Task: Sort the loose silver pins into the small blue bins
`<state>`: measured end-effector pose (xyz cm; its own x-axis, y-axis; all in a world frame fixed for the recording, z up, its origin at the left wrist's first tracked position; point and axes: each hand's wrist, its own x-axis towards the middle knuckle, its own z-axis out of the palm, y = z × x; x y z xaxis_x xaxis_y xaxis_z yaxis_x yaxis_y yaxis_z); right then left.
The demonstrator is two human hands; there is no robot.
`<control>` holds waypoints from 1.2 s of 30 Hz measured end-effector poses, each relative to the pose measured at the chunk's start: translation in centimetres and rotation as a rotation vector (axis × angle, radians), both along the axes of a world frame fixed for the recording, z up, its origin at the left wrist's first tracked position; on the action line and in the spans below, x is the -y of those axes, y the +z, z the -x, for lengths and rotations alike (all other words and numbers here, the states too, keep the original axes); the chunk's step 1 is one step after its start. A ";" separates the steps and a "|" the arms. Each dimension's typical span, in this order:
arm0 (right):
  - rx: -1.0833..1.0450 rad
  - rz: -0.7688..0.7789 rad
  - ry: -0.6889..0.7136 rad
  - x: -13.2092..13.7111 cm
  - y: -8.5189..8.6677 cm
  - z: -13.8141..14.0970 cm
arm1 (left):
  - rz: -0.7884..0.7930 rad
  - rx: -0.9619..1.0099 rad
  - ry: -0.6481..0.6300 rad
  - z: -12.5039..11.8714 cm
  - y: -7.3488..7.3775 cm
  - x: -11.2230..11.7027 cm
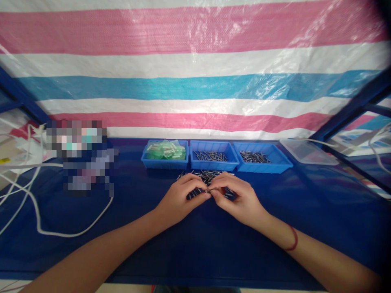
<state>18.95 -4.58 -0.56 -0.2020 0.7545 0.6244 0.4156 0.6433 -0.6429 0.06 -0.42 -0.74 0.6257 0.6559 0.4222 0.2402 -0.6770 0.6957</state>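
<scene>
My left hand [183,195] and my right hand [236,195] meet fingertip to fingertip over a loose pile of small dark metal pins [205,177] on the blue table [128,228]. Both hands are curled and pinch a small metal pin [208,190] between them. Behind the pile stand three blue trays: the left tray [165,162] holds green and clear plastic pieces, the middle tray [214,164] and the right tray [265,166] hold more metal pins. A red cord circles my right wrist.
A white cable [39,221] loops across the table's left side near a blurred-out object [81,156]. A clear plastic lid [308,151] lies at the right of the trays. A striped pink, white and blue tarp [195,65] hangs behind.
</scene>
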 end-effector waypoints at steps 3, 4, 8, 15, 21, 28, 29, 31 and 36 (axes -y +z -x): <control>0.017 -0.002 -0.003 -0.1 0.1 -0.1 | -0.005 0.018 0.038 0.2 0.3 0.0; 0.026 0.001 -0.004 -0.1 0.2 -0.2 | -0.009 0.023 0.047 0.2 0.4 0.0; 0.070 0.014 -0.006 -0.2 0.0 -0.1 | -0.021 0.027 0.058 0.2 0.6 0.1; 0.200 0.008 -0.289 -1.9 0.5 -2.9 | -0.063 -0.093 0.083 0.6 0.8 -0.3; 0.421 -0.042 -0.886 -4.6 1.0 -10.7 | -0.239 -0.337 0.082 1.6 1.2 -1.4; 0.552 -0.069 -0.922 -4.8 0.6 -11.7 | -0.294 -0.523 0.013 2.1 1.2 -1.5; 0.537 -0.070 -0.874 -4.6 0.7 -10.9 | -0.297 -0.537 -0.005 2.1 1.2 -1.4; 0.515 -0.070 -0.761 -4.1 0.8 -9.0 | -0.300 -0.552 -0.037 2.1 1.0 -1.4; 0.520 -0.056 -0.465 -2.5 0.9 -4.9 | -0.336 -0.555 -0.098 1.8 0.5 -1.5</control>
<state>23.83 -2.10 0.29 -0.1488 0.8050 0.5744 0.9008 0.3499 -0.2571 -1.70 1.06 -0.23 0.8597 0.4736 0.1913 0.4287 -0.8727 0.2335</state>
